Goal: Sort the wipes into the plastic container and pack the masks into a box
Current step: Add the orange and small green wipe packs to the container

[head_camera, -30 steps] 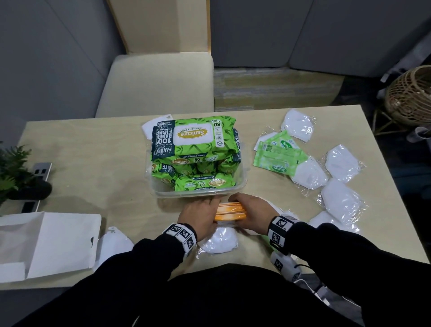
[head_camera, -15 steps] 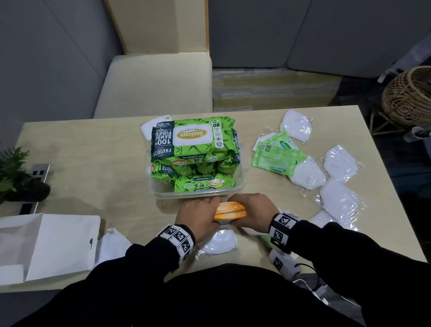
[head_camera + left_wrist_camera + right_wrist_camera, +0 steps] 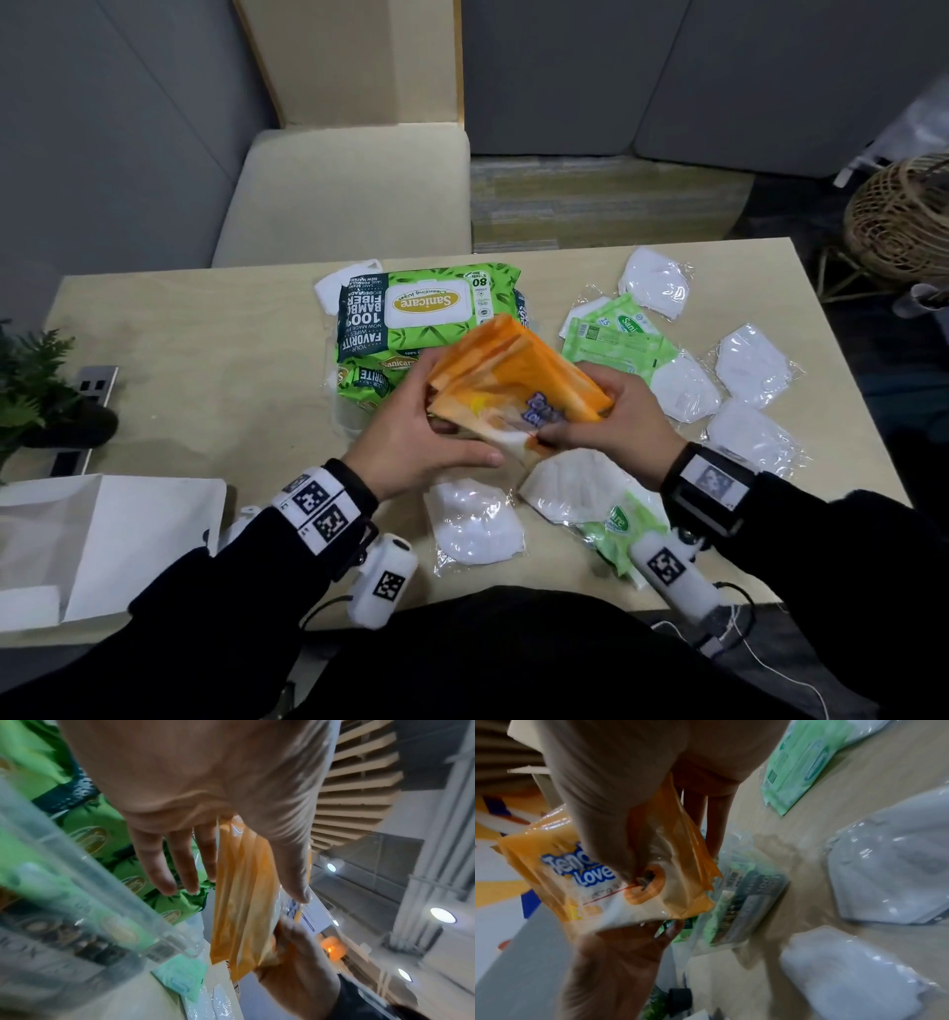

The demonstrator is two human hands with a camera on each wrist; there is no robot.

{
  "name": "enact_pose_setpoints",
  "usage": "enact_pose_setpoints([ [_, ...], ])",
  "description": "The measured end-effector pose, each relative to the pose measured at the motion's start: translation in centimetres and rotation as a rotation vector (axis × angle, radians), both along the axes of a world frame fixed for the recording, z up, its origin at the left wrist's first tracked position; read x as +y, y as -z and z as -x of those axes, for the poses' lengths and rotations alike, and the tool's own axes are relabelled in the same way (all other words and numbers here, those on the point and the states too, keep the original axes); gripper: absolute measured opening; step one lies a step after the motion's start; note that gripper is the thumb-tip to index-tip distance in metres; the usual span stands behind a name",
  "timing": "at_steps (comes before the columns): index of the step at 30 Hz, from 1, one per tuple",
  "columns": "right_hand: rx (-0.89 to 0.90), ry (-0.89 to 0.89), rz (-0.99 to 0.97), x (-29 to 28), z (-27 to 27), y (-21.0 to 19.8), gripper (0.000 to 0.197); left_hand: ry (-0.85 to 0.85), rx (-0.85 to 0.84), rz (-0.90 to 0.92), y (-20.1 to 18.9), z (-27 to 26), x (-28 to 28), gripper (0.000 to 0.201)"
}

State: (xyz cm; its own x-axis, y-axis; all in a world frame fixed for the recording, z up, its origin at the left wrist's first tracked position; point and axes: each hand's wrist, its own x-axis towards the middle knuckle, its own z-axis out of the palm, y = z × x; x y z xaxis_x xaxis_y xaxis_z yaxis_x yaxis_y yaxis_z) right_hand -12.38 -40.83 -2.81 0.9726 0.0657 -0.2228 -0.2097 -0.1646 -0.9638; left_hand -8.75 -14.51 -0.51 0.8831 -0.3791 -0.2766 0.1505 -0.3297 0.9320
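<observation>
Both my hands hold a stack of orange wipes packs (image 3: 513, 380) tilted in the air just in front of the clear plastic container (image 3: 343, 411). My left hand (image 3: 452, 447) grips its near left end, fingers underneath and thumb on top. My right hand (image 3: 580, 424) pinches the right end, thumb on the printed face (image 3: 598, 882). A big green wipes pack (image 3: 426, 308) tops several smaller green packs in the container. Wrapped white masks lie on the table, one below my hands (image 3: 475, 519), one far right (image 3: 755, 360). A white box (image 3: 102, 539) lies open at the near left.
Small flat green wipes packs (image 3: 616, 344) lie right of the container, another (image 3: 616, 529) near my right wrist. A plant (image 3: 36, 390) and a power socket (image 3: 95, 383) sit at the table's left edge. A chair (image 3: 349, 195) stands behind the table, a wicker basket (image 3: 904, 216) far right.
The orange packs were low on the table between my hands by the container's front wall. Both hands have lifted them and tilted them up towards the container.
</observation>
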Motion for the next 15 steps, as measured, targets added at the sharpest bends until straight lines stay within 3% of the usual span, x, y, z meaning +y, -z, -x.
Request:
enact_pose_setpoints([
  [4,-0.079,0.010,0.068,1.4,-1.5,0.1,0.058,-0.050,-0.208,-0.147,-1.0,-1.3,-0.7,0.082],
  [10,-0.269,-0.085,0.473,2.7,-3.5,3.2,0.078,0.055,-0.546,-0.482,-0.8,-1.7,-1.4,0.069],
  [13,-0.252,-0.171,0.693,3.0,-4.1,5.0,0.081,0.032,-0.558,-0.559,0.5,-1.4,-1.2,0.068],
  [15,-0.258,-0.219,0.714,2.9,-4.3,5.3,0.077,0.008,-0.528,-0.546,1.3,-1.2,-0.9,0.068],
])
